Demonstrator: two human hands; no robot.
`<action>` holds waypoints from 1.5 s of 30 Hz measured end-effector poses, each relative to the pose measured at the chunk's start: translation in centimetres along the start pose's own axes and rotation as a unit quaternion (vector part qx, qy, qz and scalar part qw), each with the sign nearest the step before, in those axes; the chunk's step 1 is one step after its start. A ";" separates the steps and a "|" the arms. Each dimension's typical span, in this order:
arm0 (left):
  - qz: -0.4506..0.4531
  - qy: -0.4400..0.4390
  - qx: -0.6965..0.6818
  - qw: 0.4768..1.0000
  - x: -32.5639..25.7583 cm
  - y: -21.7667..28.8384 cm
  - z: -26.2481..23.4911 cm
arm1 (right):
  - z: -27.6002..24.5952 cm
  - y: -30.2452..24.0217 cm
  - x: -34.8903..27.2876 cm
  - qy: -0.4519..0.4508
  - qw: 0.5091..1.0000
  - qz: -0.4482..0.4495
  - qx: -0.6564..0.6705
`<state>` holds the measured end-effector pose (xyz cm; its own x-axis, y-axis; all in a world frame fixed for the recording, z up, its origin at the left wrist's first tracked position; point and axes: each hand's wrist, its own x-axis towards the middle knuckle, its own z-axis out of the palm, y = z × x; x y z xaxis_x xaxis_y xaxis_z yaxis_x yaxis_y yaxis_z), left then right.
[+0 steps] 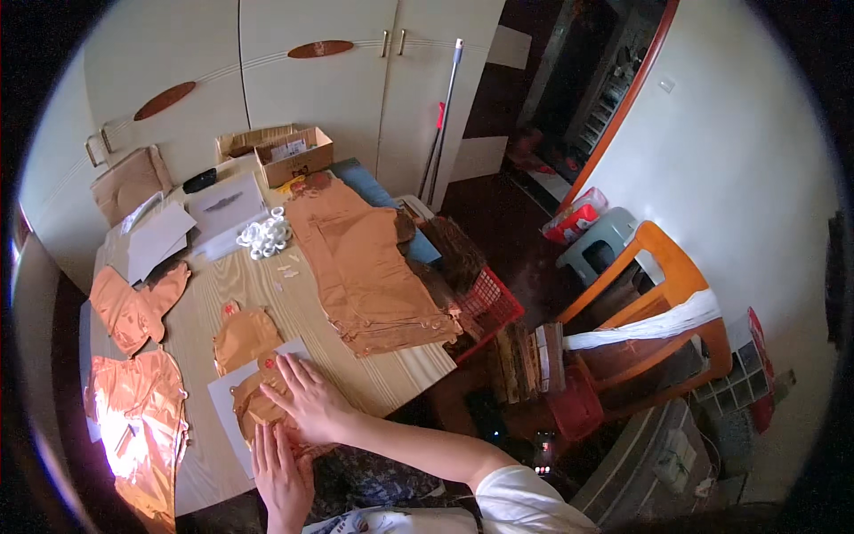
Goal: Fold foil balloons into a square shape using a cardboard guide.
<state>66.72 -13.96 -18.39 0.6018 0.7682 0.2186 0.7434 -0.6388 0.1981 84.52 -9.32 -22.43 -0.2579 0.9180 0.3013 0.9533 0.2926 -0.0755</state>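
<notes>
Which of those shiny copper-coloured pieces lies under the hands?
The foil piece on the pale grey sheet; only it has the left hand and right hand resting on it.

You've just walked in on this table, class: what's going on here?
A person is working at a table with both hands. The right hand is spread over a coppery foil piece, and the fingers of the left hand rest at its near side. The piece lies on a pale card. A second foil piece lies just beyond, a large coppery stack to the right, and a heap of white rings farther back.
</notes>
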 end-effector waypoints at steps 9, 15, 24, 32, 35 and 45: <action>-0.105 -0.092 0.043 0.989 1.1 -0.3 -0.5 | -3.8 -0.2 0.9 -0.085 0.988 0.020 0.125; -0.104 -0.067 0.044 0.991 1.0 -0.5 -0.5 | -2.8 2.5 2.3 -0.080 0.986 0.011 0.147; -0.097 -0.063 0.043 0.992 0.9 -0.3 -1.0 | -2.0 6.8 5.7 0.027 0.996 0.041 0.079; -0.098 -0.041 0.028 0.994 0.6 -0.5 -0.8 | -2.8 7.6 7.5 -0.051 0.981 0.099 0.161; -0.099 -0.035 0.010 0.994 0.6 -0.4 -1.0 | -2.8 9.1 8.3 -0.179 0.903 0.186 0.342; -0.094 -0.026 0.032 0.995 0.4 -1.0 -0.9 | -9.8 15.3 8.8 0.100 0.861 0.250 0.431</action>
<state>65.96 -13.09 -17.65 0.4625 0.8765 0.1332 0.8610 -0.4799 0.1684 98.33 0.63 -11.58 0.2649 0.9479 0.1771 0.4435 0.0433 -0.8952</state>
